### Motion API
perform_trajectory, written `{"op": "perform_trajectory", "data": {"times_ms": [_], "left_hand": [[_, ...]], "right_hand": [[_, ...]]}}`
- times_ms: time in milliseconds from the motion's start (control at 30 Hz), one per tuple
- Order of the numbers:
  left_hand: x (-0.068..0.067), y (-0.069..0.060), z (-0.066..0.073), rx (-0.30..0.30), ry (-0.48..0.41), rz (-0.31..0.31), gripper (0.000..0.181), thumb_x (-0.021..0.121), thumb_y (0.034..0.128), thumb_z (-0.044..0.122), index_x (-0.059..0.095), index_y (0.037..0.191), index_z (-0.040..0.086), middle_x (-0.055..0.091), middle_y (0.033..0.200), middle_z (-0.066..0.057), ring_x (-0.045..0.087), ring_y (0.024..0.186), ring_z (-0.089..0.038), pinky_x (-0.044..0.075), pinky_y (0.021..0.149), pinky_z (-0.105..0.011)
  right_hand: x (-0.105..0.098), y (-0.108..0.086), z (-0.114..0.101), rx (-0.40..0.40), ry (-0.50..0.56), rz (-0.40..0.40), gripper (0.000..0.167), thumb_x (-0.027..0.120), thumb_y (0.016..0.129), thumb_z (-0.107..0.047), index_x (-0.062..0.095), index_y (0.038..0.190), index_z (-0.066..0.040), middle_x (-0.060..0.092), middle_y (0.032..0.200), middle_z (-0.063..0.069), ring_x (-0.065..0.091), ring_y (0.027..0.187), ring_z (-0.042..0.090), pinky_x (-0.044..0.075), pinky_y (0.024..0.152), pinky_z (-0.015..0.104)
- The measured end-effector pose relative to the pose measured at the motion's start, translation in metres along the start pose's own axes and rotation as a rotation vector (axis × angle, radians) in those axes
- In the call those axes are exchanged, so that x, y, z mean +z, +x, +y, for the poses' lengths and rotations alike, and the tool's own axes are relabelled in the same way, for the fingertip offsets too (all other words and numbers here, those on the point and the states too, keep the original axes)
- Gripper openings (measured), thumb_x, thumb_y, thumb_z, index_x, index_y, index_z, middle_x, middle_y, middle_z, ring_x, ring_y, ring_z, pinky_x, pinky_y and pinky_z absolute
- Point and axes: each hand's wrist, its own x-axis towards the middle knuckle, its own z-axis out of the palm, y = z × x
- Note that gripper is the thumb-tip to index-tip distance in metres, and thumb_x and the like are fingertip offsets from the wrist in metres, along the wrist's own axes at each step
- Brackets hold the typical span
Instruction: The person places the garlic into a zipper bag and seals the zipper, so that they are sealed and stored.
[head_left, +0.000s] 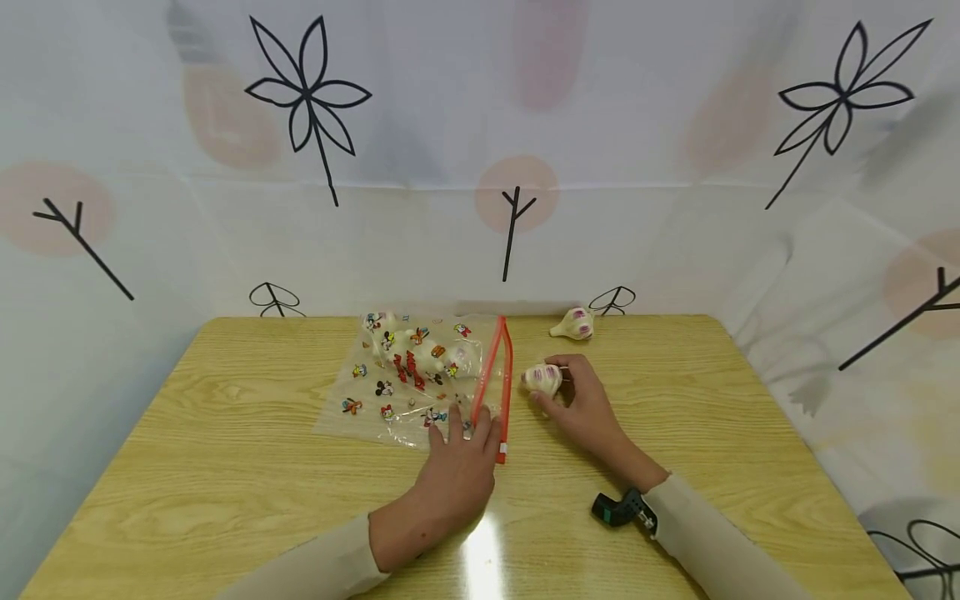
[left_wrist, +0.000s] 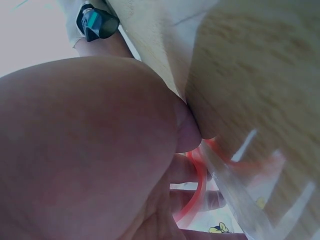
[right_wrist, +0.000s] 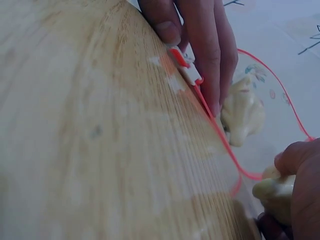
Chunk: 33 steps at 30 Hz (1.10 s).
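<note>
A clear slider zip bag [head_left: 375, 417] with cartoon prints lies at the table's far middle. Several pale garlic bulbs show inside it. Its red-edged mouth [head_left: 506, 392] faces right, the two red strips standing apart. Over the bag's near right corner lies my left hand [head_left: 457, 479], fingers mostly straight and spread, touching the mouth beside the white slider [right_wrist: 192, 76]. My right hand [head_left: 581, 408] holds a garlic bulb [head_left: 542, 379] with purple markings between thumb and fingers, just right of the mouth. Part of that held bulb [right_wrist: 277, 197] appears in the right wrist view.
Another garlic bulb [head_left: 573, 323] lies near the table's far edge, right of the bag. The wooden table [head_left: 225, 483] meets a printed white cloth [head_left: 420, 242] behind it. A dark wrist camera [head_left: 618, 510] sits at my right sleeve.
</note>
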Motion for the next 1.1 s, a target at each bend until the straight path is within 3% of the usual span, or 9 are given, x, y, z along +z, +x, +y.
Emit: {"op": "perform_trajectory", "data": {"times_ms": [267,600,767,1100], "left_hand": [[0.000,0.001,0.000,-0.005,-0.022,-0.022,0.069,0.068,0.1003,0.042,0.049,0.158,0.009,0.047,0.161,-0.013,0.051,0.139,-0.054,0.056,0.094,-0.064],[-0.003,0.001,-0.001,-0.004,-0.051,-0.052,0.068,0.066,0.1028,0.040,0.047,0.160,0.009,0.045,0.163,-0.013,0.049,0.140,-0.055,0.055,0.096,-0.065],[-0.003,0.001,-0.001,0.003,-0.034,-0.057,0.070,0.067,0.1016,0.042,0.047,0.160,0.009,0.045,0.163,-0.014,0.049,0.140,-0.055,0.055,0.096,-0.065],[-0.003,0.002,-0.002,-0.002,-0.069,-0.042,0.067,0.066,0.1022,0.038,0.048,0.159,0.008,0.045,0.161,-0.014,0.050,0.138,-0.055,0.055,0.095,-0.067]], "right_hand": [[-0.003,0.002,-0.021,-0.005,0.017,-0.029,0.052,0.081,0.090,0.004,0.057,0.135,0.012,0.060,0.126,0.026,0.065,0.105,0.034,0.056,0.079,0.052],[0.011,0.008,-0.004,-0.004,0.051,-0.023,0.054,0.083,0.093,-0.010,0.059,0.139,-0.001,0.061,0.129,0.014,0.065,0.107,0.027,0.056,0.079,0.039],[0.022,0.013,-0.007,-0.008,0.047,-0.038,0.054,0.083,0.093,-0.012,0.058,0.139,-0.002,0.060,0.128,0.012,0.064,0.107,0.025,0.055,0.080,0.032],[0.043,0.024,-0.016,-0.023,0.041,-0.069,0.053,0.082,0.094,-0.016,0.057,0.139,-0.003,0.058,0.129,0.011,0.064,0.110,0.025,0.055,0.083,0.032]]}}
